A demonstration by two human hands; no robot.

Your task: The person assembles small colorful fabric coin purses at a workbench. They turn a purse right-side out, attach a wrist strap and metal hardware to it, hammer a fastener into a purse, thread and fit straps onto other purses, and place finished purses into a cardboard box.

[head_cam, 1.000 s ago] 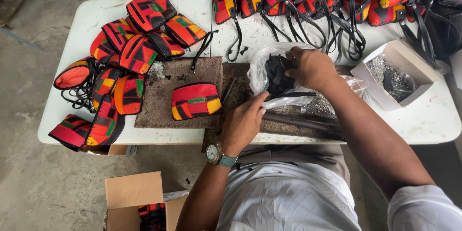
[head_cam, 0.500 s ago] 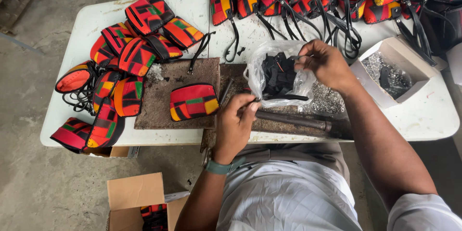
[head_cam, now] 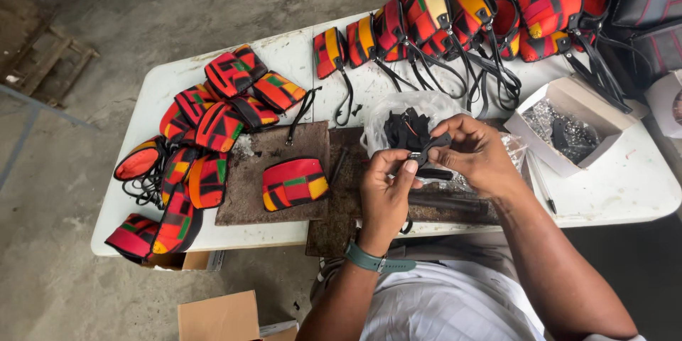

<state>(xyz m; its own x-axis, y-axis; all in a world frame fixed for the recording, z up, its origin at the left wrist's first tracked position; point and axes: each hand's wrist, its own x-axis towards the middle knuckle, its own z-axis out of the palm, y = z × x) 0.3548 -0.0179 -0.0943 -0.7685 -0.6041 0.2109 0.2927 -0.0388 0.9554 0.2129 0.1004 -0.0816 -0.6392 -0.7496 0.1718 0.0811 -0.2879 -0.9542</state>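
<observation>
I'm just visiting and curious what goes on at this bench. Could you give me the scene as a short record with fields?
Setting: white folding table on a concrete floor
Left hand: pinching a small black strap piece with a metal fitting
Right hand: gripping the same piece from the other side
Behind the hands: clear plastic bag of black parts
Work surface: brown worn board bearing one red, yellow and green patterned fabric pouch
Nearby: open white cardboard box of small metal fittings

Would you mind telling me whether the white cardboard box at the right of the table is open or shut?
Open: the white cardboard box has no lid over it, and small shiny metal parts show inside.
</observation>
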